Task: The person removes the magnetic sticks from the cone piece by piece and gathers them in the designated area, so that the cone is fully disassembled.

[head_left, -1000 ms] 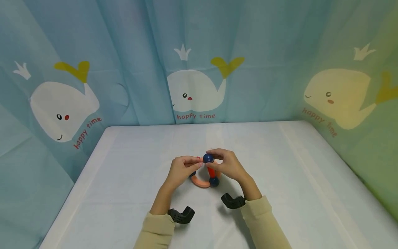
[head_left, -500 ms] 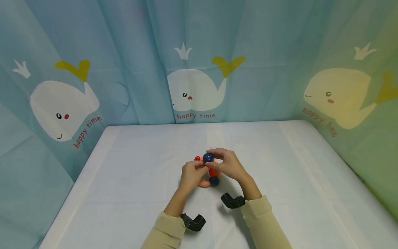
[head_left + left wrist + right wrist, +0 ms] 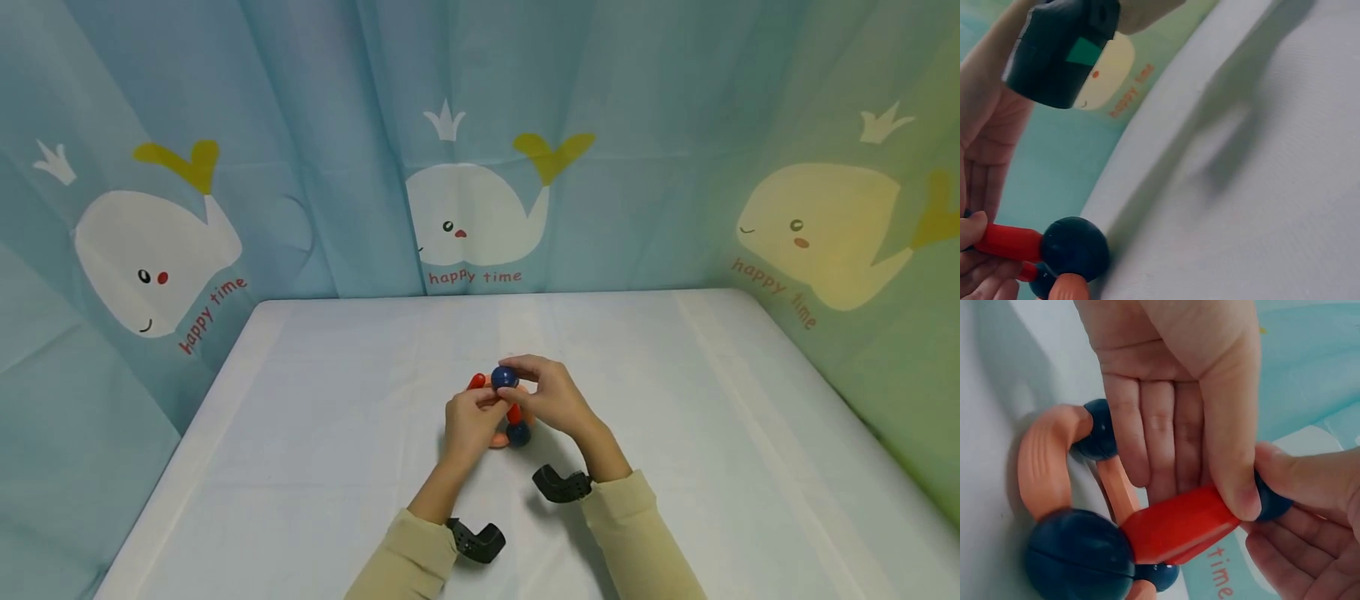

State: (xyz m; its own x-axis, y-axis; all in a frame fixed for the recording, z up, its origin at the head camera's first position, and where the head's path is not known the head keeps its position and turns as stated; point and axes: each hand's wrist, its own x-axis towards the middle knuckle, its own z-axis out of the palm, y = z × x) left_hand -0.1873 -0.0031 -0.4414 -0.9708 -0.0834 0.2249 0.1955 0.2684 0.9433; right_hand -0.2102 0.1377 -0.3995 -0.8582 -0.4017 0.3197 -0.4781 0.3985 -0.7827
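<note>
My left hand (image 3: 470,429) pinches a red toy rod (image 3: 1179,525) near its upper end, between thumb and fingers. At the rod's top, a dark blue ball (image 3: 504,377) is held by the thumb and fingers of my right hand (image 3: 557,400). The rod rises from a lower blue ball (image 3: 1079,556), part of a low ring of blue balls and orange curved pieces (image 3: 1041,462) on the table. Another red rod (image 3: 476,382) shows its tip behind my left hand, which hides much of the ring.
The white table (image 3: 337,392) spreads around the toy. A blue-green curtain (image 3: 322,150) with whale prints stands behind it and along both sides. A black wrist camera (image 3: 480,543) juts from the left wrist, another (image 3: 561,483) from the right.
My left hand has moved right, from the left side of the ring to the red rod beneath the upper ball, uncovering the other red rod's tip. My right hand stays at the ball.
</note>
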